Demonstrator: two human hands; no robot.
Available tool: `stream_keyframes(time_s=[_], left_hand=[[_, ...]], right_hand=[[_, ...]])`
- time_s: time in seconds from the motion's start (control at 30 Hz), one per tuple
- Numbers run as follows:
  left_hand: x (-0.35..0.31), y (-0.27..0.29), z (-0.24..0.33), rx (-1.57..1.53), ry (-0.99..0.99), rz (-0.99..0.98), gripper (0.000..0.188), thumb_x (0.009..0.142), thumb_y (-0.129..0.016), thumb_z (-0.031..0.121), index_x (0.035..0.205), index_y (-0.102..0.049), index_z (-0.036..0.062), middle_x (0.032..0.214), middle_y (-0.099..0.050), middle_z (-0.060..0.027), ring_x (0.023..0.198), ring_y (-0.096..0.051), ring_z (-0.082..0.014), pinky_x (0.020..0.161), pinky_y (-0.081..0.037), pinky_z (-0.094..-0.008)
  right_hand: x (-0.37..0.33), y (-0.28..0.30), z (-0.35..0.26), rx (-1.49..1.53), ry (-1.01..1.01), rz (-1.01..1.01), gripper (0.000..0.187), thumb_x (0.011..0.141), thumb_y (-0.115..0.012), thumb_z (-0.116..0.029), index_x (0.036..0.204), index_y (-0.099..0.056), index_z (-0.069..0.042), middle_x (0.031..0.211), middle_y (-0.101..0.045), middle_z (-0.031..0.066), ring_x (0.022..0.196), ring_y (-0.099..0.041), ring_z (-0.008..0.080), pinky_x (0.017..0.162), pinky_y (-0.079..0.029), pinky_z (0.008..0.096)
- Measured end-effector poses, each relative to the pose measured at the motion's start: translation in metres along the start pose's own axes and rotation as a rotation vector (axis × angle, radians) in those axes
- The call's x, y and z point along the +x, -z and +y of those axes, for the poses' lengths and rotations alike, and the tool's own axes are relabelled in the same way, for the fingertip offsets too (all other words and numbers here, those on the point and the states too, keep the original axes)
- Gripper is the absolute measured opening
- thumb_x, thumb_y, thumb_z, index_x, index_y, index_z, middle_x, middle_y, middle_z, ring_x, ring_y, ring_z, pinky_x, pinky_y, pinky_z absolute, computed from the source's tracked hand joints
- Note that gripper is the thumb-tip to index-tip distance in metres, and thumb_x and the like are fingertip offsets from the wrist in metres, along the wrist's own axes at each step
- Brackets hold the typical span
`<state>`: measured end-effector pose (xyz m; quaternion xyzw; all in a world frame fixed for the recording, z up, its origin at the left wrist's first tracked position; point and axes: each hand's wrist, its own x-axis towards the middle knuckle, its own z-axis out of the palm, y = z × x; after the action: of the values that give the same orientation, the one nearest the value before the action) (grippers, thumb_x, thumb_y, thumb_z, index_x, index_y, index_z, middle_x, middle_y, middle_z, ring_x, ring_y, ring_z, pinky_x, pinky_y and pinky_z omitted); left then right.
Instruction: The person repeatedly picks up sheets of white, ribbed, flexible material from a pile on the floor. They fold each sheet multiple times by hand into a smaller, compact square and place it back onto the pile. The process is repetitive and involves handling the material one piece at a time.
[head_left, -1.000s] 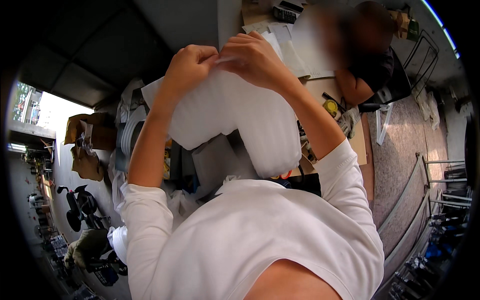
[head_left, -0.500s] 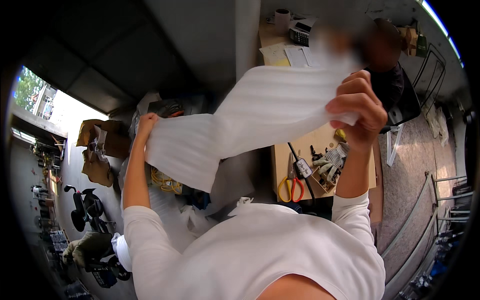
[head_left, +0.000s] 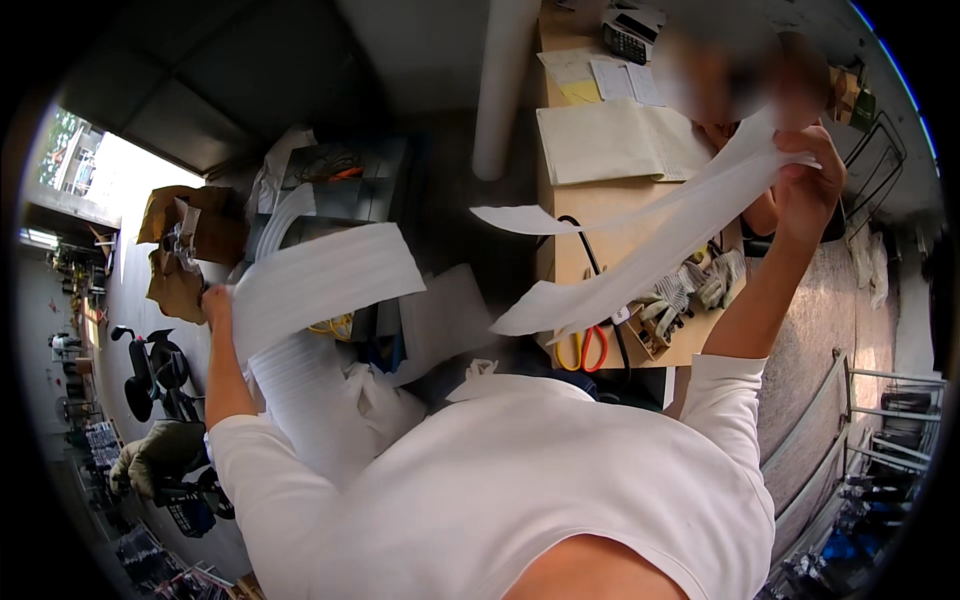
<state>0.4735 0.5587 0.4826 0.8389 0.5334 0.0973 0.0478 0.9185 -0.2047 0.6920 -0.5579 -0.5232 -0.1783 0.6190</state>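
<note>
Two separate pieces of thin white foam sheet hang in the air, one in each hand. My left hand [head_left: 216,303] is closed on the outer end of the left foam sheet [head_left: 325,285], whose free end points toward the middle. Raised at the right, my right hand [head_left: 812,185] pinches the top of the other foam sheet [head_left: 650,255], which droops in strips over the wooden desk [head_left: 565,255]. More white foam sheeting [head_left: 310,390] lies in a pile below my left arm.
Red-and-yellow-handled scissors [head_left: 582,350], striped work gloves [head_left: 680,285] and an open notebook [head_left: 610,140] lie on the desk. A person [head_left: 765,215], partly blurred, is beyond my right hand. Brown cardboard [head_left: 195,225] stands at the left, beside a grey metal cabinet [head_left: 385,165].
The foam sheet, one stretch between my hands before, is now in two pieces. My left hand has moved left and down, my right hand to the right, uncovering the notebook.
</note>
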Motion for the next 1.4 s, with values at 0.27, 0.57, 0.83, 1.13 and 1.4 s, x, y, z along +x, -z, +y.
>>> stream_keyframes(time_s=[0.27,0.57,0.83,1.13,1.4], left_hand=[[-0.101,0.056,0.327,-0.622,-0.556,-0.569,0.02,0.085,-0.051,0.019,0.075,-0.054,0.0021,0.067,-0.047,0.0045,0.063,-0.041,-0.0038,0.059,-0.035,-0.0198],[-0.228,0.063,0.419,-1.316,-0.551,-0.78,0.032,0.087,-0.048,0.03,0.107,-0.053,0.0066,0.1,-0.057,-0.005,0.091,-0.055,-0.0113,0.081,-0.044,-0.0245],[-0.287,0.043,0.347,-1.494,-0.258,-1.057,0.053,0.075,-0.065,0.033,0.115,-0.047,0.0043,0.108,-0.053,-0.0069,0.1,-0.049,-0.0144,0.086,-0.038,-0.0272],[-0.288,0.041,0.29,-1.53,0.055,-0.528,0.049,0.062,-0.068,0.0,0.108,-0.051,0.0008,0.095,-0.059,-0.0054,0.086,-0.056,-0.0145,0.077,-0.044,-0.0276],[-0.263,0.041,0.245,-1.901,0.467,-0.241,0.047,0.069,-0.067,0.014,0.109,-0.048,-0.0018,0.101,-0.056,-0.0117,0.093,-0.054,-0.0232,0.083,-0.043,-0.0341]], right_hand=[[0.02,-0.192,0.012,-0.11,0.179,-0.701,0.012,0.065,-0.067,-0.013,0.074,-0.059,-0.012,0.071,-0.051,-0.0029,0.074,-0.045,0.0157,0.082,-0.027,0.0334],[-0.009,-0.281,0.045,-0.038,0.118,-0.354,0.014,0.065,-0.069,-0.012,0.076,-0.06,-0.011,0.071,-0.05,0.0003,0.074,-0.044,0.0182,0.08,-0.026,0.0333],[-0.031,-0.292,0.057,0.044,-0.121,-0.28,0.015,0.068,-0.067,-0.02,0.075,-0.061,-0.009,0.067,-0.049,0.0013,0.07,-0.044,0.0174,0.08,-0.027,0.0303],[-0.058,-0.363,0.041,0.179,-0.221,-0.418,0.064,0.078,-0.054,-0.047,0.124,-0.037,-0.007,0.125,-0.033,0.0163,0.112,-0.031,0.0301,0.096,-0.024,0.0378],[-0.131,-0.361,0.062,0.81,-1.017,-0.727,0.08,0.079,-0.04,-0.062,0.127,-0.031,0.001,0.122,-0.042,0.0159,0.115,-0.038,0.0226,0.098,-0.025,0.0317]])
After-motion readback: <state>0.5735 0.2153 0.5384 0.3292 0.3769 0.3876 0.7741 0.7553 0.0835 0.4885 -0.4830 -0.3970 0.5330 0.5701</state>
